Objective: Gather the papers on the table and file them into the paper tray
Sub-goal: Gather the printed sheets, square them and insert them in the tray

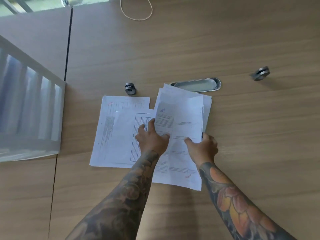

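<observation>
- My right hand [202,144] and my left hand [152,137] are both on the right-hand sheaf of papers [181,129]; the right one pinches its right edge, thumb on top and fingers curled under; the left one lies at its left edge, thumb on the top sheet, fingers spread and partly over the neighbouring pile; neither hand is empty
- This sheaf lies straight ahead of me on the table [242,153], long axis running away from me, tilted a little to the right at the far end; its near end reaches back between my forearms; its sheets are fanned, not squared
- The second pile of papers [119,135] lies just to the left, touching or slightly overlapped by the first; its long axis also runs away from me; my left hand is plainly the nearer one to it
- The paper tray [29,108], if I read the pale, blurred slotted object rightly, sits at the far left, well apart from both piles; so the filing move goes leftward, and I judge the left arm has the shorter reach
- I judge the gathering only partly done; the left pile has yet to join the sheaf
- Beyond the papers sit a metal grommet cover [197,85] and two small metal fittings [130,88]; a loose cord [136,14] lies far off
</observation>
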